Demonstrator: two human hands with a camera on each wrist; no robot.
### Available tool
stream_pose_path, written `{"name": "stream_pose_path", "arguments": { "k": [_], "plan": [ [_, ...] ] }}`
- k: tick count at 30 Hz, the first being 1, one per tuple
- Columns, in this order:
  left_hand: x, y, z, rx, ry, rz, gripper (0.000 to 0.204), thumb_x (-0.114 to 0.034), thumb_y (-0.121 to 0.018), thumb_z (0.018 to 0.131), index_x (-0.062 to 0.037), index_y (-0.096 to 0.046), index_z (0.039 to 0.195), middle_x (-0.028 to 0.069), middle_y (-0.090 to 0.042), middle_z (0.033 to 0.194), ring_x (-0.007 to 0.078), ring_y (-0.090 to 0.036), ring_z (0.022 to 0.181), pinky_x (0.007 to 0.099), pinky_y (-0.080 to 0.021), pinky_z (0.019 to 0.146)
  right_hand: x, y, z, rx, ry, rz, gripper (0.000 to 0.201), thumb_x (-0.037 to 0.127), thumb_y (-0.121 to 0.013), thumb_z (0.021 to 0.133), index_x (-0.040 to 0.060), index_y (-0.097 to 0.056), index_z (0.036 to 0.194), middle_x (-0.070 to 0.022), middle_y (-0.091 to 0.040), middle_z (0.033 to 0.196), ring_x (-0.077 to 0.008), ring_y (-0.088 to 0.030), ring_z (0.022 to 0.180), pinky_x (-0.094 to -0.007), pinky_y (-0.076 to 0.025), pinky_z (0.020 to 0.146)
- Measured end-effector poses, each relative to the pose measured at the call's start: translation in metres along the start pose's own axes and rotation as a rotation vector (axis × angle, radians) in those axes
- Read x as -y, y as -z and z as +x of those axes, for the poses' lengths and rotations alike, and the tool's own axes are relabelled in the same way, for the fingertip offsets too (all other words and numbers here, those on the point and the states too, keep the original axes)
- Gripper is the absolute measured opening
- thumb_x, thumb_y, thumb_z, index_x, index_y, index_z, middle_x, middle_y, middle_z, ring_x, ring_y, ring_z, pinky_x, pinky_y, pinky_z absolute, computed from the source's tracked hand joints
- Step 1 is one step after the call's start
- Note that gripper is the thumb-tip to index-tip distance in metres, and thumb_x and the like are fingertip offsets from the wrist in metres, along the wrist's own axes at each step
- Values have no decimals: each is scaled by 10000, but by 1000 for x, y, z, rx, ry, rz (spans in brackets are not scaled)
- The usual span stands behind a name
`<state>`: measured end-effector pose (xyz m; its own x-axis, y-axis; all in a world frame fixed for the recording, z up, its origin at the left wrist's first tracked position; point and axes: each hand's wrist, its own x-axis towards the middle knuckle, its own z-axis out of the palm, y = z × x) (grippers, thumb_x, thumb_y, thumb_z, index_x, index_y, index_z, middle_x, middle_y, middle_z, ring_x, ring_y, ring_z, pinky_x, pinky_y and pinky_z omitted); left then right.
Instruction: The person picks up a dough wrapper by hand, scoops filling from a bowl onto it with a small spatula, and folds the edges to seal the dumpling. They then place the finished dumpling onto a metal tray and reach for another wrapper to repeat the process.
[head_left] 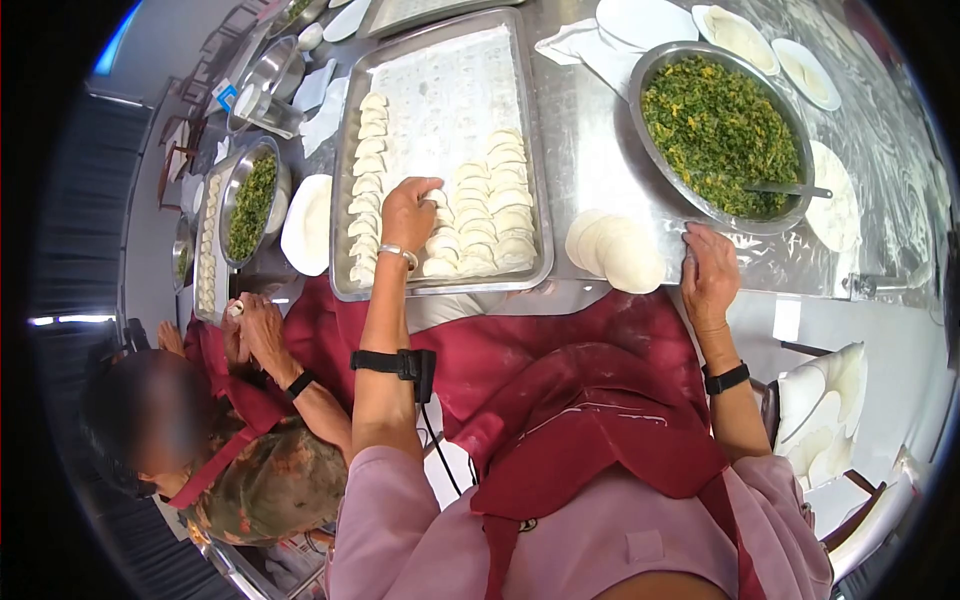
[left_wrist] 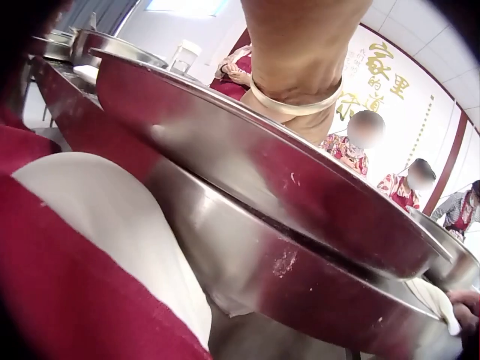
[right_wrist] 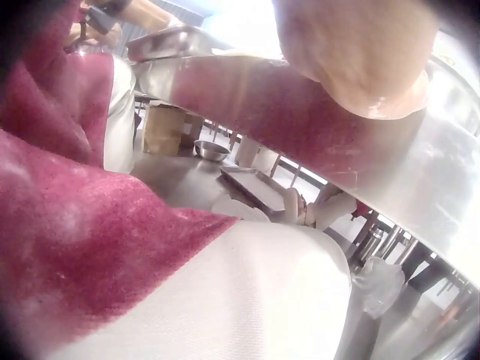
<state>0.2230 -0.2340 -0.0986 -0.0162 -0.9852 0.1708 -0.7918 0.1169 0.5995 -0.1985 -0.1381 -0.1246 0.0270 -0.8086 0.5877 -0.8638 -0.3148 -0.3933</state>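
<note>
The steel table [head_left: 600,150] carries a long rectangular metal tray [head_left: 350,200], its long side running away from the person. In the tray's near part lie rows of pale, smooth, crescent dumplings [head_left: 495,215]. The left hand [head_left: 408,212] rests over them, fingers curled down at one dumpling; whether they pinch it I cannot tell. The right hand [head_left: 710,272] lies flat with fingers straight on the table edge, just beside a stack of round dough wrappers [head_left: 612,250] and the green filling bowl [head_left: 722,130].
</note>
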Motion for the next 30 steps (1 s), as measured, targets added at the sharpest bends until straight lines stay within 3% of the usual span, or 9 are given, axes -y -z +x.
{"name": "stream_pose_path", "arguments": {
  "k": [9,12,18,27,30],
  "plan": [
    [-3,-1,-5,-9,72,-33,309,91,-552,767,-20,-731,992,94,-708,916,154,-613,747,261,-485,705,1,2,-1,-5,-2,-5,295,-46,-603,698,54,-654,970,-66,-668,1082,-287,-606,982,-384,-497,863],
    [-7,-2,-6,-38,74,-47,265,79,-566,774,-34,-735,943,119,-703,949,253,-657,805,323,-513,754,0,1,-2,-4,1,-5,303,-44,-603,697,56,-651,978,-68,-665,1083,-291,-602,985,-387,-495,867],
    [-17,-5,-8,-94,111,-67,251,83,-559,787,-29,-731,932,122,-700,949,256,-659,814,318,-513,754,0,1,-2,-3,3,-8,306,-39,-604,697,57,-650,984,-69,-662,1087,-295,-598,981,-391,-491,870],
    [-14,-8,-17,-116,-87,97,270,86,-533,799,-21,-709,973,156,-695,1051,312,-667,971,349,-528,852,-4,-5,-5,-25,20,1,301,-29,-615,698,60,-652,983,-70,-667,1091,-293,-601,985,-388,-491,864],
    [0,-9,-18,-91,-226,242,290,81,-519,810,-30,-709,999,168,-692,1060,314,-663,1005,353,-525,884,-10,-4,-9,-14,32,-4,314,-21,-628,694,60,-654,996,-71,-667,1091,-295,-604,1008,-401,-492,868]
  ]
}}
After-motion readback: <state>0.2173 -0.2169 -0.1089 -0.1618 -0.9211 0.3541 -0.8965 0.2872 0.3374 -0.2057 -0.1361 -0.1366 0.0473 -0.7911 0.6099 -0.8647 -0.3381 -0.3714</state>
